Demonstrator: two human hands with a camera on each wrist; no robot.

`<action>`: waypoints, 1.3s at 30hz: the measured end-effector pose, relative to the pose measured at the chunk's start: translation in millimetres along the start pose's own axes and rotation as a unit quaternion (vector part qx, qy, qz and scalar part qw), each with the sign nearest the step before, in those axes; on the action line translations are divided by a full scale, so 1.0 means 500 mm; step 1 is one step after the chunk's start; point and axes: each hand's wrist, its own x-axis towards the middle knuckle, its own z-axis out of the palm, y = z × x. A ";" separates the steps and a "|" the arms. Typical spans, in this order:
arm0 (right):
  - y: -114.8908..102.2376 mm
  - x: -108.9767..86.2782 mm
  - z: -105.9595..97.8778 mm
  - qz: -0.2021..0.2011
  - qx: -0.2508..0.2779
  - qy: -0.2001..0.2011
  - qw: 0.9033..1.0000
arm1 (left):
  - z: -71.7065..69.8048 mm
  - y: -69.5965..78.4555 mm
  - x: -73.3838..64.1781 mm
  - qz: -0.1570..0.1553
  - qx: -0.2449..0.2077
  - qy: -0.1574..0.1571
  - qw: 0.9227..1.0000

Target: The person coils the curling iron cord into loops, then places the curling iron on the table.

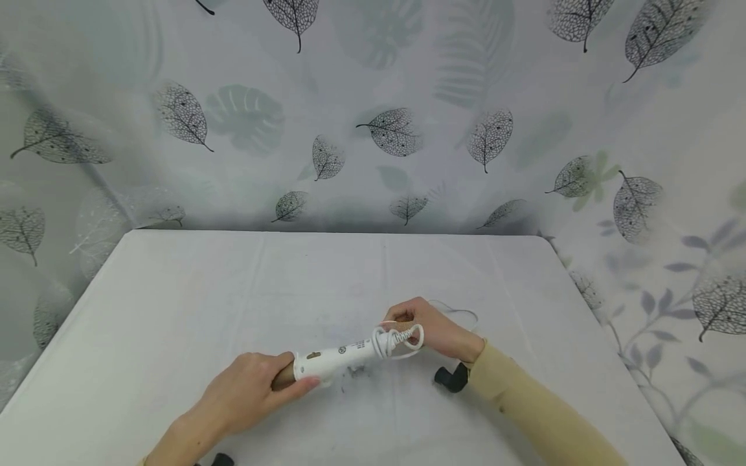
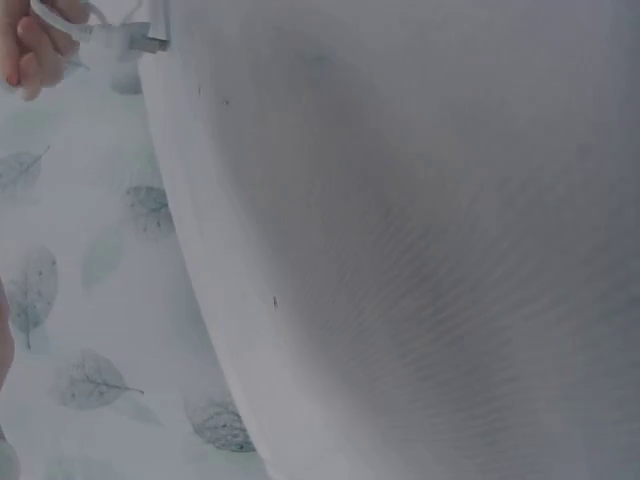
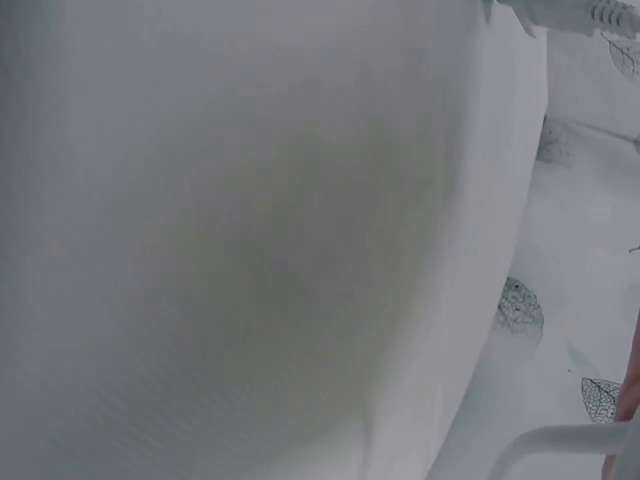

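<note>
A white curling iron [image 1: 338,358] is held slantwise over the white table, its brownish barrel end toward the left. My left hand [image 1: 247,390] grips that end, with the thumb along the white body. White cord [image 1: 382,344] is looped around the other end, beside a ribbed cord sleeve. At those loops my right hand [image 1: 430,325] pinches the cord with curled fingers, its fingertips partly hidden. The left wrist view catches part of the right hand [image 2: 40,55] at its top left corner. In the right wrist view a stretch of cord [image 3: 560,440] crosses the lower right.
Beneath both hands spreads a white-covered table [image 1: 204,291]. A thin loop of cord [image 1: 466,314] trails behind the right wrist. A black piece [image 1: 451,377] shows below that wrist, another [image 1: 223,459] at the bottom edge. Leaf-patterned curtain [image 1: 361,77] hangs behind the table and at its sides.
</note>
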 end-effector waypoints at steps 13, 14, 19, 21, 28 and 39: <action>-0.047 0.006 -0.004 0.047 -0.002 0.018 0.999 | -0.010 0.001 0.001 -0.011 0.009 -0.074 0.997; -0.050 0.006 -0.004 0.050 0.005 0.013 0.999 | -0.011 0.002 0.002 -0.014 0.011 -0.076 0.997; -0.066 0.001 -0.018 0.057 0.025 -0.031 0.998 | -0.012 0.003 0.005 -0.029 0.031 -0.077 0.996; -0.072 -0.002 -0.026 0.055 0.033 -0.060 0.996 | -0.013 0.002 0.006 -0.033 0.047 -0.068 0.996; -0.085 -0.018 -0.038 0.007 0.110 -0.192 0.975 | -0.013 0.004 0.010 -0.039 0.076 -0.063 0.994; -0.084 -0.033 0.005 -0.077 0.057 -0.188 0.977 | -0.011 -0.002 0.021 -0.085 0.066 -0.054 0.993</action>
